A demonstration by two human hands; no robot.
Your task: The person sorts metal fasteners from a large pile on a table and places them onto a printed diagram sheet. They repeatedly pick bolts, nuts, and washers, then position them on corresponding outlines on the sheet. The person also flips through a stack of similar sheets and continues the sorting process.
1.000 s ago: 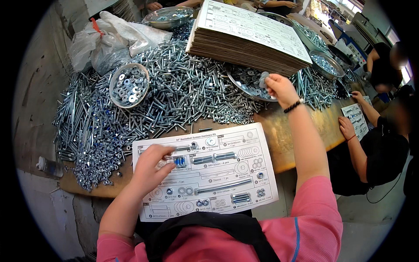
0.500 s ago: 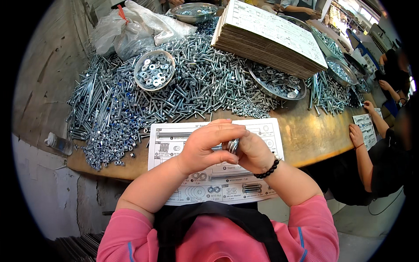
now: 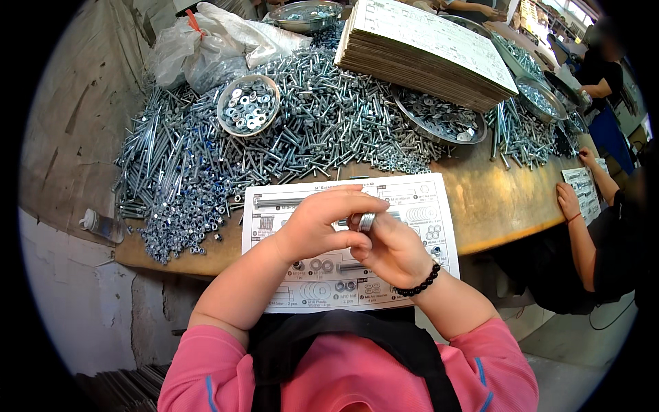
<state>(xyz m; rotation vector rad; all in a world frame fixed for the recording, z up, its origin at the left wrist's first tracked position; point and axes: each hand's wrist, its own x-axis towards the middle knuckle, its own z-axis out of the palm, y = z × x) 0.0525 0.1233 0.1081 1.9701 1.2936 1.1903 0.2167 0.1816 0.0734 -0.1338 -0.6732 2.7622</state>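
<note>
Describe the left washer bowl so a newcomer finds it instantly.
Start at the bolt heap on the bench. Toward its left, below and right of the clear plastic bag, sits a round bowl of silver washers. Unlike the washer pan farther right, no card stack hides part of it.

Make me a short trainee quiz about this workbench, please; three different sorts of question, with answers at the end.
1. Multiple choice: where is the black beaded bracelet worn?
A) Left wrist
B) Right wrist
C) Both wrists

2. True or false: the tall stack of printed cards is to the right of the clear bag with a red tie.

3. Open question: what shows between the fingers of the left hand and the right hand?

Key:
1. B
2. True
3. A small stack of shiny metal rings
</note>
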